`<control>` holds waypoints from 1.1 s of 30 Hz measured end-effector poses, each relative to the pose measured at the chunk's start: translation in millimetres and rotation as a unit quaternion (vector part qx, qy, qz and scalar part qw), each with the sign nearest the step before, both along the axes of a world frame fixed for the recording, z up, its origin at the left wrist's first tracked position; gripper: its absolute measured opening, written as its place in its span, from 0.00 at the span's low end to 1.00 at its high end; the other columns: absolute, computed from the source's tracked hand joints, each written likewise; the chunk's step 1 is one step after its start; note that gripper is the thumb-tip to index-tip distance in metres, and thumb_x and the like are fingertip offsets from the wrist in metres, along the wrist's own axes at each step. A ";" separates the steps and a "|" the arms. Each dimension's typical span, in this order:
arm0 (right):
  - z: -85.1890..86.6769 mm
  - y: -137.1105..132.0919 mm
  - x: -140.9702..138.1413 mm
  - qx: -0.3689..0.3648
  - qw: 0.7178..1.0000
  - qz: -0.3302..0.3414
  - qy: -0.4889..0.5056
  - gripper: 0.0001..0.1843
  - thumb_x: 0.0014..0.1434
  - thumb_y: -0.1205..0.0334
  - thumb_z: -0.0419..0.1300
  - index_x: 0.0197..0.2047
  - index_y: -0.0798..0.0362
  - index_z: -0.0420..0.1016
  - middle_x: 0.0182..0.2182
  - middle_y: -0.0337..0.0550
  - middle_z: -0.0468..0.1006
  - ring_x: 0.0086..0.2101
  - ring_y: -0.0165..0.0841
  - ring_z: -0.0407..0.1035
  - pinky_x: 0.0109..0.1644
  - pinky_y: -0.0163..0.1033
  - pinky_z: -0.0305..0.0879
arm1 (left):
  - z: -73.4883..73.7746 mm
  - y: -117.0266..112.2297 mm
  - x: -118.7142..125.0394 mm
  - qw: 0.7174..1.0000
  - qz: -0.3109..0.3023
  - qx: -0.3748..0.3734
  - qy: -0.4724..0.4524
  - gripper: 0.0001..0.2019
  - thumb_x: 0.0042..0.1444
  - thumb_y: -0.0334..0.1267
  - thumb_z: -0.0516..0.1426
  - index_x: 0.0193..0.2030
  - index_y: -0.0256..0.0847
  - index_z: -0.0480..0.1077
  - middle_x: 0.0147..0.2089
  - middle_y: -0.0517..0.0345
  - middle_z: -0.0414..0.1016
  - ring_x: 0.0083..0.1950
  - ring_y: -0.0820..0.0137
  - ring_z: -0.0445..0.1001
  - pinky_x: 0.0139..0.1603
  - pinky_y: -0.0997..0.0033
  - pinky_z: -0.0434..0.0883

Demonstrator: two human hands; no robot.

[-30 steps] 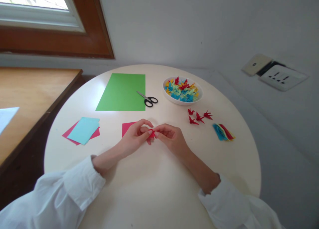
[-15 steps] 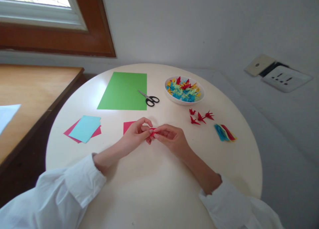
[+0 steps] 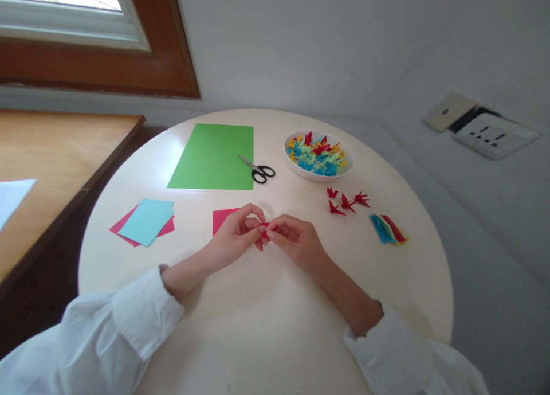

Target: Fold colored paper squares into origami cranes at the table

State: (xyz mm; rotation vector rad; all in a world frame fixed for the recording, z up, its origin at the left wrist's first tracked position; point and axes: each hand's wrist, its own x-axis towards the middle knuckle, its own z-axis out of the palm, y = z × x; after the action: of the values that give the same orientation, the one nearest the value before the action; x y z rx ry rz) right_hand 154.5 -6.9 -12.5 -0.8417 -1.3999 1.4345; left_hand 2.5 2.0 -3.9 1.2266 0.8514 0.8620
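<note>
At the centre of the round white table [image 3: 266,326], the left hand [image 3: 233,235] and right hand [image 3: 299,243] pinch a small red paper piece [image 3: 264,225] in their fingertips. From it, scissors [image 3: 255,167] lie at twelve o'clock, overlapping a green sheet [image 3: 210,157] toward eleven; a bowl [image 3: 307,175] of paper cranes [image 3: 318,159] sits at one, a light-blue sheet [image 3: 148,220] at nine.

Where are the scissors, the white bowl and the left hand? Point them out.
Scissors [image 3: 256,168], head view: where the blades meet the black handles.
White bowl [image 3: 317,178], head view: the near outer wall.
Left hand [image 3: 232,233], head view: back of the hand.
</note>
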 end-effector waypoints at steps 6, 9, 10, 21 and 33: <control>-2.9 3.0 2.1 0.026 0.997 -0.062 -0.049 0.06 0.49 0.60 0.61 0.27 0.53 0.70 0.25 0.38 0.73 0.29 0.29 0.69 0.36 0.36 0.67 | -0.2 -2.3 -1.5 0.998 0.032 0.055 0.014 0.07 0.49 0.36 0.58 0.32 0.36 0.65 0.25 0.61 0.71 0.27 0.74 0.71 0.33 0.72 0.69; -3.2 3.2 1.8 0.034 0.995 -0.075 -0.052 0.06 0.49 0.60 0.61 0.27 0.53 0.69 0.24 0.37 0.72 0.27 0.28 0.67 0.34 0.35 0.66 | -2.8 -3.2 -1.1 0.996 0.049 0.072 0.017 0.08 0.48 0.36 0.59 0.33 0.35 0.68 0.28 0.58 0.73 0.30 0.73 0.72 0.34 0.73 0.69; -3.4 3.0 1.5 0.037 0.995 -0.079 -0.051 0.06 0.49 0.60 0.61 0.27 0.53 0.69 0.24 0.37 0.71 0.26 0.28 0.67 0.33 0.35 0.66 | -3.9 -3.4 -0.7 0.995 0.053 0.077 0.021 0.08 0.48 0.37 0.60 0.33 0.35 0.69 0.29 0.57 0.73 0.31 0.73 0.72 0.34 0.73 0.69; -5.3 2.3 -0.6 0.043 0.991 -0.125 -0.027 0.06 0.49 0.61 0.61 0.28 0.54 0.69 0.22 0.37 0.72 0.23 0.26 0.65 0.27 0.34 0.66 | -5.8 -4.5 1.4 0.985 0.102 0.129 0.044 0.06 0.48 0.36 0.60 0.29 0.34 0.70 0.29 0.54 0.76 0.31 0.72 0.74 0.35 0.73 0.72; -5.0 1.4 -3.3 0.037 0.990 -0.134 -0.033 0.05 0.49 0.63 0.61 0.27 0.54 0.69 0.22 0.37 0.73 0.22 0.26 0.66 0.26 0.33 0.67 | -9.8 -4.9 -1.1 0.978 0.113 0.148 0.096 0.03 0.49 0.33 0.58 0.30 0.34 0.70 0.28 0.56 0.74 0.30 0.72 0.73 0.33 0.73 0.70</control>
State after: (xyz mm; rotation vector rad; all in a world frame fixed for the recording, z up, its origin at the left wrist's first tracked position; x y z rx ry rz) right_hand 151.1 -5.5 -17.5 -0.9949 -1.3236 1.1525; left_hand 1.4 -2.9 -13.7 1.5100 1.0591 1.0948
